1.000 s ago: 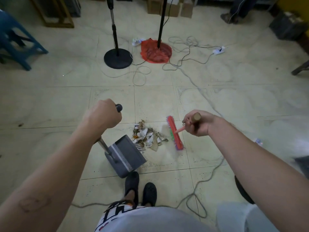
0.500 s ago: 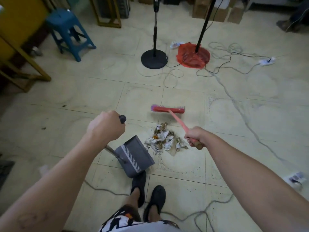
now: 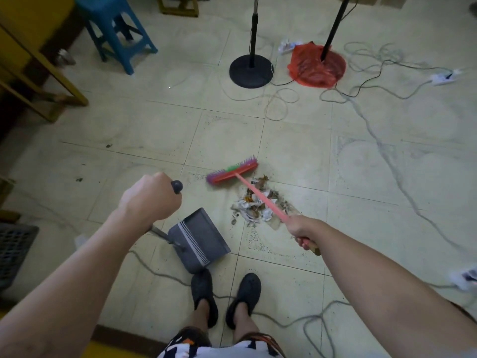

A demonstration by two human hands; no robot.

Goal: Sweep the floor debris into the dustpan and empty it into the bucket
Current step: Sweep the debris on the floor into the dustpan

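A pile of torn paper and brown debris (image 3: 258,206) lies on the tiled floor in front of my feet. My left hand (image 3: 151,200) grips the black-tipped handle of a grey dustpan (image 3: 200,240), which rests on the floor just left of the pile, its mouth toward it. My right hand (image 3: 304,229) grips the pink handle of a broom. The red broom head (image 3: 232,170) with purple and green bristles sits on the floor at the far side of the pile. No bucket is in view.
Grey cables (image 3: 387,161) snake across the floor to the right and around my black shoes (image 3: 224,295). A black stand base (image 3: 250,71) and a red bag (image 3: 316,65) on a second stand sit ahead. A blue stool (image 3: 116,32) and yellow furniture (image 3: 38,73) are at the left.
The broom head went from the right side of the pile to its far side, and its left end has now swung nearer. The view shifted left. The dustpan stayed in place.
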